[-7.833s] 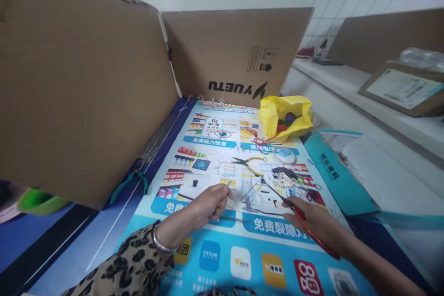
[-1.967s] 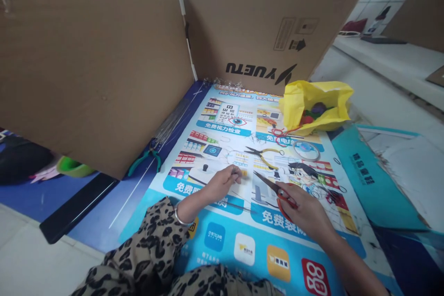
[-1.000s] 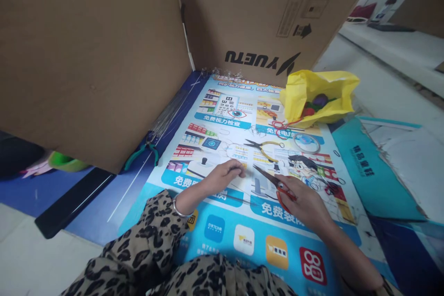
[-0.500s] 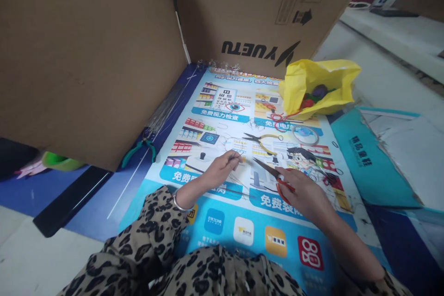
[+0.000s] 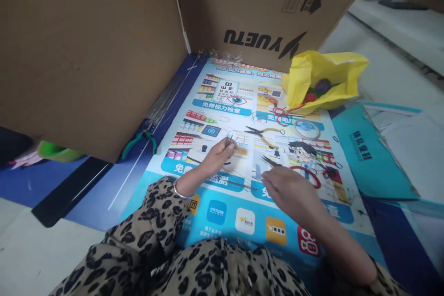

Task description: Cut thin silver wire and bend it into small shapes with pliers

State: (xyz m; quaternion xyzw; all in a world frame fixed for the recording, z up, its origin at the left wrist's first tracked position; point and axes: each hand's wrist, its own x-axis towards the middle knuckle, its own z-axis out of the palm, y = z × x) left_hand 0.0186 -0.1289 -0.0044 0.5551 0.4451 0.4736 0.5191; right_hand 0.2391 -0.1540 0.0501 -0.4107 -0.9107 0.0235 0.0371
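Observation:
My left hand [image 5: 219, 155] is closed, with thin wire [image 5: 228, 138] pinched between thumb and fingers. To its right, my right hand [image 5: 287, 187] hovers low over the printed poster [image 5: 204, 180], fingers bunched together; whatever may be between them is hidden. Just beyond it lie scissors with red-orange handles [image 5: 307, 173], their dark blades pointing left and the middle covered by the hand. Yellow-handled pliers [image 5: 267, 134] rest farther up the poster. Near them are a coil of pale wire [image 5: 307, 129] and several fine loose wires.
Cardboard panels [image 5: 86, 55] stand at the left and back. A yellow bag [image 5: 326, 83] with balls of yarn sits at the right, above a torn teal box piece [image 5: 373, 152]. Green-handled pliers [image 5: 138, 143] and a bundle of thin rods [image 5: 164, 101] lie left, near a black phone-like slab [image 5: 71, 189].
The scissors have left my right hand's grip and now lie on the poster. My right hand has shifted left, its fingers drawn together. My left hand has tilted slightly upward with the wire.

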